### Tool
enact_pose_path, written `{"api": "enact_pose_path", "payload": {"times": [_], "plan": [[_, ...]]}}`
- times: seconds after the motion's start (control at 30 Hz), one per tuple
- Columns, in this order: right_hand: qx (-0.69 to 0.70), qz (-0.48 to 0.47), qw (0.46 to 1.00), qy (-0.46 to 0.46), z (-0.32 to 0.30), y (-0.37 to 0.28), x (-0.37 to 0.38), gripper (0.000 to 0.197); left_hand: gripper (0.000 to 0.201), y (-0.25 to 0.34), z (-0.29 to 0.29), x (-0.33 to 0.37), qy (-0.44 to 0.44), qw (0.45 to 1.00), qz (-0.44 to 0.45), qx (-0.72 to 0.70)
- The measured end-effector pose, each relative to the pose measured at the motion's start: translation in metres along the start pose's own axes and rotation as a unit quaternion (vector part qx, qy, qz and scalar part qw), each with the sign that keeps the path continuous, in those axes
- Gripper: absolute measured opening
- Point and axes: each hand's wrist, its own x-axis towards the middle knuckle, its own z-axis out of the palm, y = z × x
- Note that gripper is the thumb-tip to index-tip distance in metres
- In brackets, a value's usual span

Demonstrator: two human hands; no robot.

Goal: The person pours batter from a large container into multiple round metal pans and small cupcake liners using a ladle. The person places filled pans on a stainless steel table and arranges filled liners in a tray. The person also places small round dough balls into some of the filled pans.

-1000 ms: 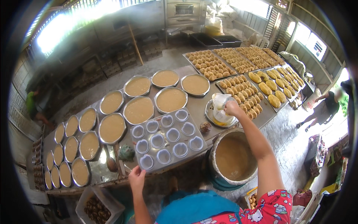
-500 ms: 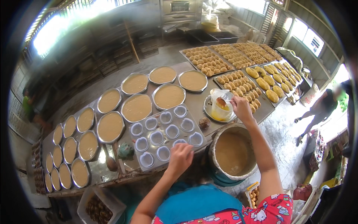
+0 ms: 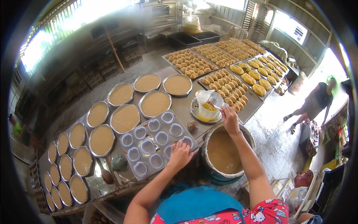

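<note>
My left hand (image 3: 180,154) rests over the front right part of a metal muffin tray (image 3: 148,124), fingers apart, partly covering a white paper liner. Other liners, such as this paper cup (image 3: 162,137), sit in its wells. In my right hand (image 3: 230,118) is a pale-handled utensil (image 3: 216,106); its kind is unclear. It reaches into a translucent plastic tub (image 3: 207,112) holding yellow liquid. The tub stands in a round metal pan (image 3: 194,108). Just below my right hand, a large pot (image 3: 225,152) contains light brown batter.
Several round tins of batter (image 3: 125,118) fill the table's left side. Trays of small buns (image 3: 191,61) and larger yellow loaves (image 3: 254,74) lie to the right. A wooden spoon (image 3: 106,175) and a small brown ball (image 3: 192,126) lie nearby. A person (image 3: 317,100) stands at the right.
My left hand has come down to the tray's right-hand liners. The utensil's brown end, visible above the tub before, is now lower. The whole view has shifted, and the person at right has changed pose.
</note>
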Motion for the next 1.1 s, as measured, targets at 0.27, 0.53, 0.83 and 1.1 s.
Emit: {"api": "enact_pose_path", "payload": {"times": [0.27,0.53,0.83,1.1], "plan": [[0.471,0.488,0.733,0.053,0.023,0.026,-0.003,0.013,0.038,-0.008,-0.009,0.008,0.1,0.988,-0.004,-0.114],[0.773,0.537,0.336,0.039,0.018,0.019,-0.002,0.015,0.043,-0.049,-0.006,0.042,0.055,0.997,-0.044,-0.024],[0.831,0.486,0.255,0.095,-0.009,0.005,-0.008,0.013,0.044,-0.061,-0.007,0.051,0.033,0.999,-0.011,0.006],[0.837,0.447,0.261,0.177,-0.044,0.015,-0.066,0.017,0.041,-0.096,-0.008,0.091,0.159,0.985,-0.058,-0.043]]}}
